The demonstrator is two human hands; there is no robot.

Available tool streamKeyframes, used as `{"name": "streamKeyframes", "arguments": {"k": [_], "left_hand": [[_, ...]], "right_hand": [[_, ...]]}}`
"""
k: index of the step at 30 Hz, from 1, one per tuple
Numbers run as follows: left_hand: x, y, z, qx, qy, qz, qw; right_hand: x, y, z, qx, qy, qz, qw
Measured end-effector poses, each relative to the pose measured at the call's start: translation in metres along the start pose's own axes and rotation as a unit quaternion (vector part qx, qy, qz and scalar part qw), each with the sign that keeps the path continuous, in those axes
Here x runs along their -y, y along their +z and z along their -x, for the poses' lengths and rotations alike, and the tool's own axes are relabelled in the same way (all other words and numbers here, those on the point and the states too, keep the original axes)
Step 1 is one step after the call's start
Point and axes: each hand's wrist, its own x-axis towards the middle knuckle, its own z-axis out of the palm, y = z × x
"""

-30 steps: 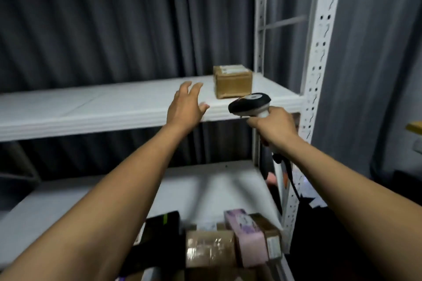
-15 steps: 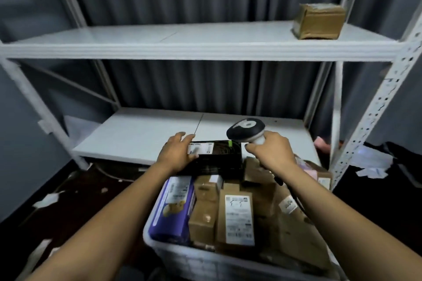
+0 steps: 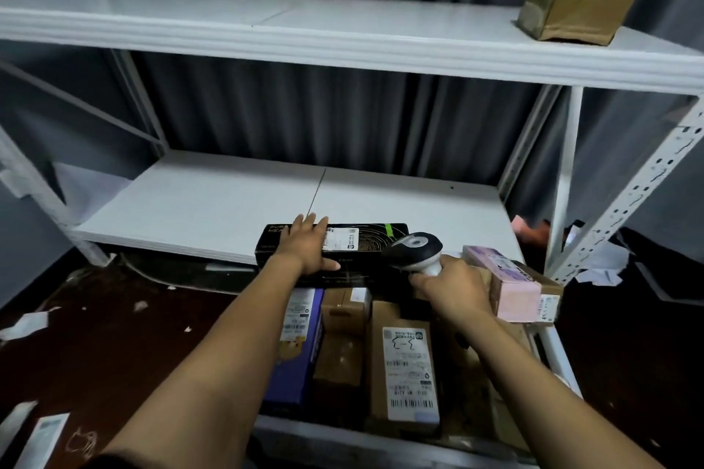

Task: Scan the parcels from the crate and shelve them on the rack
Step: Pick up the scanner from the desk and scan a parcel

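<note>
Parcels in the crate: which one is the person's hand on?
The long black box, lying across the far end of the crate, under the left hand. It is the only black one; the right hand grips the scanner, not a parcel.

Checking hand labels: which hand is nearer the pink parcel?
Right. The right hand, gripping the barcode scanner, sits just left of the pink parcel; the left hand rests on the black box, farther left.
</note>
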Motion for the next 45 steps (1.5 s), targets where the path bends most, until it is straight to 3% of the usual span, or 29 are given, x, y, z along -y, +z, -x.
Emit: {"name": "streamKeyframes", "arguments": {"k": [6,12,19,25,29,34,36,40,43,45], "left_hand": [[0.008,0.003,-0.025,0.065,0.009,-0.013,0.998],[-0.003,0.007,0.005,-0.046,-0.042,0.005,0.998],[-0.039,0.003,0.09,-0.167,-0.153,0.21,0.951],[-0.086,-0.007,0.158,-0.145,-0.188,0.375,0.896],[-0.111,-0.016,0.195,-0.142,-0.163,0.446,0.868],[-0.135,-0.014,0.235,-0.148,-0.107,0.469,0.864],[-0.135,-0.008,0.249,-0.152,-0.072,0.533,0.829],[-0.132,0.003,0.261,-0.064,0.014,0.664,0.744],[-0.137,0.005,0.262,0.033,0.075,0.701,0.708],[-0.142,0.006,0.263,0.066,0.093,0.698,0.707]], "right_hand": [[-0.003,0.013,-0.021,0.007,0.013,-0.014,1.0],[-0.001,0.017,-0.02,-0.004,-0.009,-0.033,0.999],[0.012,-0.001,0.022,-0.043,-0.033,-0.121,0.991],[0.014,-0.026,0.079,-0.037,-0.103,-0.268,0.957],[0.005,-0.038,0.107,-0.03,-0.115,-0.317,0.941],[-0.011,-0.054,0.14,-0.041,-0.119,-0.371,0.92],[-0.018,-0.062,0.151,-0.039,-0.118,-0.397,0.91],[-0.036,-0.08,0.161,-0.046,-0.091,-0.454,0.885],[-0.047,-0.091,0.164,-0.033,-0.067,-0.527,0.847],[-0.053,-0.097,0.164,-0.039,-0.067,-0.535,0.841]]}}
